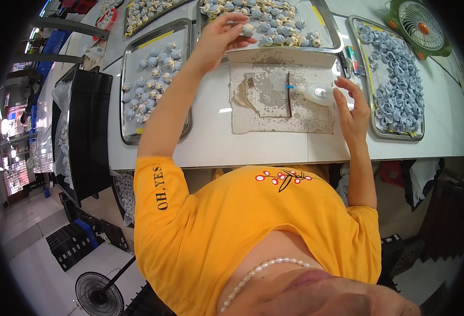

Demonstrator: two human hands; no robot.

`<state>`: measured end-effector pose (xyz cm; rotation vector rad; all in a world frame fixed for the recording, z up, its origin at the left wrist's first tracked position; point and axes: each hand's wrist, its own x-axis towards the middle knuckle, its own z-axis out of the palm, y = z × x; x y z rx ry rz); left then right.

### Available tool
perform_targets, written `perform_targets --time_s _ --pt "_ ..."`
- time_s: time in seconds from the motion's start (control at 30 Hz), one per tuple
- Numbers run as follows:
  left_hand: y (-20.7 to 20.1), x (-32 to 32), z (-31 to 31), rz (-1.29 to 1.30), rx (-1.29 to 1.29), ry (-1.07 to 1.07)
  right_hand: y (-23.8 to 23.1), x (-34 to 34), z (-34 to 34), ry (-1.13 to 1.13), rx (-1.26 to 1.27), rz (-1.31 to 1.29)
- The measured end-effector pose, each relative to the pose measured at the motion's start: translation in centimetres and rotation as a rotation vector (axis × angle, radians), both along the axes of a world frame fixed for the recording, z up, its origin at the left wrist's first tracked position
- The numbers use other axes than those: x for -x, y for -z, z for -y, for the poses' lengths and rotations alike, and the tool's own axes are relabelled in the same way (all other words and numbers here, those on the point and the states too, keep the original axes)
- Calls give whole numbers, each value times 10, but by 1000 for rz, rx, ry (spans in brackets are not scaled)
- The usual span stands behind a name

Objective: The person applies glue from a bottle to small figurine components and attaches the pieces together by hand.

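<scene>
- Closest to the lens, yellow shirt and pearl necklace, both below the two hands.
- Far to the left hand's left, and lower, a black floor fan; above it, a black crate beside the desk.
- Left of the left hand, past the forearm, a left tray of loosely spread blue-and-cream pieces; beyond it, a far tray of similar ones.
- Left hand: fingers narrowed around a small grey-blue piece, over the near edge of the middle tray.
- Between the hands, a stained board; on its right part lies a white bottle with a blue tip, just left of the right hand.
- Right hand: thumb and fingers parted, apparently gripping nothing — I cannot tell whether the thumb touches the bottle.
- Right of the right hand, a right tray heaped with blue curled pieces; beyond it, a green fan.
- For good handling, I'd judge: pinch the piece lightly so its folds keep their shape, hold it clear of its neighbours, and keep the bottle's tip off the trays.
- Counted: four trays, two fans, one bottle, one board, one held piece — the tray pieces overlap too much to number.
</scene>
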<state>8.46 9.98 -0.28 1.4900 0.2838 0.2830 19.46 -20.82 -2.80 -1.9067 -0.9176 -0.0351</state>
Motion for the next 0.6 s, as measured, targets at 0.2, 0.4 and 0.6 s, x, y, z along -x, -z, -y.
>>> perform_targets --time_s 0.2,0.4,0.6 --pt "12 92 63 110 439 -122 17 2 -10 -64 96 -23" --pt "25 107 104 125 -175 -219 32 0 -15 -84 55 -11" --pt "27 98 112 197 30 -114 33 0 -12 -76 63 9"
